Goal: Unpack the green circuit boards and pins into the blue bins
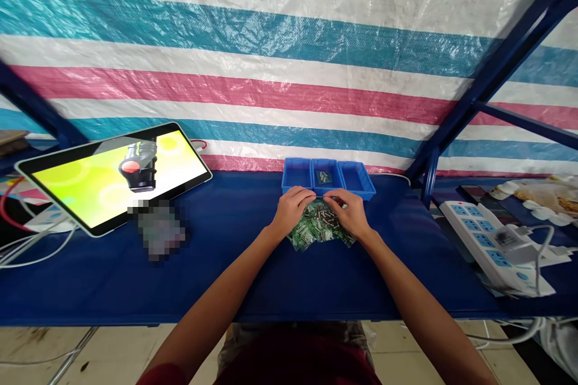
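My left hand (294,210) and my right hand (350,212) are held close together at the far side of a pile of small greenish bags (313,228). Silvery screw-like pieces show among the bags. The fingers of each hand are pinched together, thumbs turned inward, with a narrow gap between the hands. A thin pale edge seems to run between the fingertips, too small to identify. Just beyond the fingers stand three joined blue bins (297,174). In the middle bin lies a small bag (324,177) with light-coloured pieces.
On the left of the blue table (226,277), a tilted screen (121,174) shows a bright picture, with a blurred-out item in front. To the right lies a white power strip (485,240) with plugs and cables. Striped sheeting (271,84) hangs behind, beside a blue metal frame (478,90).
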Tool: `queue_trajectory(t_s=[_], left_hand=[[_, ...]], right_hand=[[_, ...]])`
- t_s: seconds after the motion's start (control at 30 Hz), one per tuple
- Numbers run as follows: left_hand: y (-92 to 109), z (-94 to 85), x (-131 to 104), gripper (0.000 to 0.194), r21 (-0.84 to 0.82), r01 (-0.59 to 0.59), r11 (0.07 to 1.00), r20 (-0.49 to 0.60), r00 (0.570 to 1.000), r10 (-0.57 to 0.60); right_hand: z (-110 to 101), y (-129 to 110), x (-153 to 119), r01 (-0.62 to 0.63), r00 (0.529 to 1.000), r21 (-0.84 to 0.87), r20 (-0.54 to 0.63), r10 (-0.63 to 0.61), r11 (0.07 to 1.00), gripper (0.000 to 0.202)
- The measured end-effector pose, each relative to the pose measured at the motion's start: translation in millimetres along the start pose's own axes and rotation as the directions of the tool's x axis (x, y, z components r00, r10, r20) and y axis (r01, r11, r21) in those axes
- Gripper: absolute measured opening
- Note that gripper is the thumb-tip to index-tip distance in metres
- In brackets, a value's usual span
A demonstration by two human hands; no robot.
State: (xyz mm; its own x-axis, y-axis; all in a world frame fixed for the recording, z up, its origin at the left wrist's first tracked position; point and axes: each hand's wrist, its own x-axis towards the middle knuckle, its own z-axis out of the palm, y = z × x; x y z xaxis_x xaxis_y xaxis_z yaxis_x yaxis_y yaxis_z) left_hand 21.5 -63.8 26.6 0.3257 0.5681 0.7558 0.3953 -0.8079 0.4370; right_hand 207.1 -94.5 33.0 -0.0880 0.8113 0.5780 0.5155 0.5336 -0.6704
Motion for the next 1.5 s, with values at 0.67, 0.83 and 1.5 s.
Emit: queue_trajectory(t_s=[0.67, 0.83, 1.5], left_hand=[[11.3, -0.6, 1.1, 0.026, -0.178, 0.205, 0.963, -0.045, 0.975, -0.216], [12.4, 3.5, 1.2, 0.021, -0.379, 0.289, 0.879, -0.052, 0.942, -0.332], [13.8, 6.3, -0.5, 0.026, -0.512, 0.392, 0.764, 0.067, 0.905, -0.420]], right_hand=[[2.1, -4.8, -1.6, -0.018, 1.000, -0.001, 0.017, 0.018, 1.000, 0.026], [0.7, -7.9, -1.3, -0.023, 0.998, -0.004, 0.059, 0.023, 1.000, 0.034], [0.2, -8.8, -1.0, -0.009, 0.995, -0.028, 0.102, 0.012, 1.000, 0.035]])
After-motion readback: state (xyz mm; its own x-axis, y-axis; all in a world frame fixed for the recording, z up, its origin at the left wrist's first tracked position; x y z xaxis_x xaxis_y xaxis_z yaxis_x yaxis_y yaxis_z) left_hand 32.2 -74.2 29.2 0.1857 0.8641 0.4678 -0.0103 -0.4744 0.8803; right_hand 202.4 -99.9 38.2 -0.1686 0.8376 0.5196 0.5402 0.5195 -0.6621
